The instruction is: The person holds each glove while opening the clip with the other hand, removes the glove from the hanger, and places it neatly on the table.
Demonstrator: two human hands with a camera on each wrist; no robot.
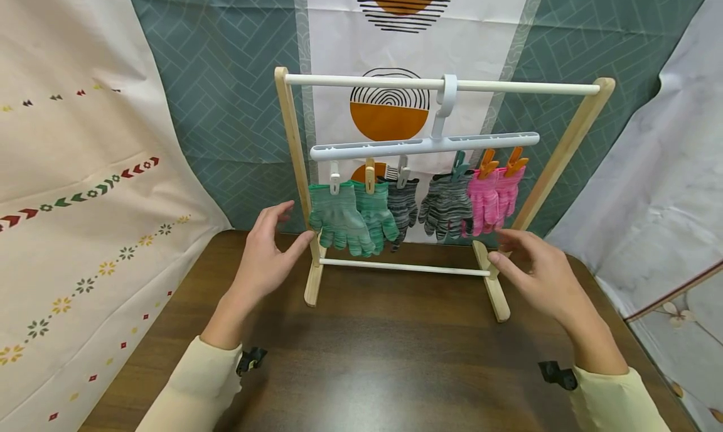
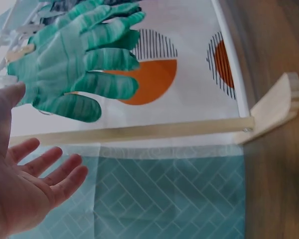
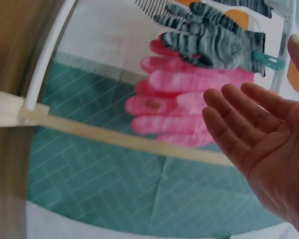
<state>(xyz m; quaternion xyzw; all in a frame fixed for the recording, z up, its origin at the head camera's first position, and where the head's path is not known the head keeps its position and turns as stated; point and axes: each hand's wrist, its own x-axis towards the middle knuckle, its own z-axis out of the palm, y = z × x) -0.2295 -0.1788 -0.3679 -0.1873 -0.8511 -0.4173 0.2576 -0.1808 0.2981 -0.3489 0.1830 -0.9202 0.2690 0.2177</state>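
Observation:
Green gloves (image 1: 341,215), dark grey striped gloves (image 1: 446,206) and pink gloves (image 1: 492,199) hang in a row from clothespins under a white hanger (image 1: 390,148). The hanger hooks over the top bar of a wooden rack (image 1: 556,168). My left hand (image 1: 267,250), thumb and fingers spread apart, is beside the rack's left post, close to the green gloves. By the right post my right hand (image 1: 536,269) is held with loosely bent fingers, just below the pink gloves. Both palms are bare in the wrist views, with nothing between the fingers.
The rack's feet (image 1: 312,284) stand on a dark brown table (image 1: 367,356). A white lower bar (image 1: 403,267) joins its posts. Behind it hangs a patterned teal and white cloth (image 1: 226,105); light cloths (image 1: 73,199) close off both sides.

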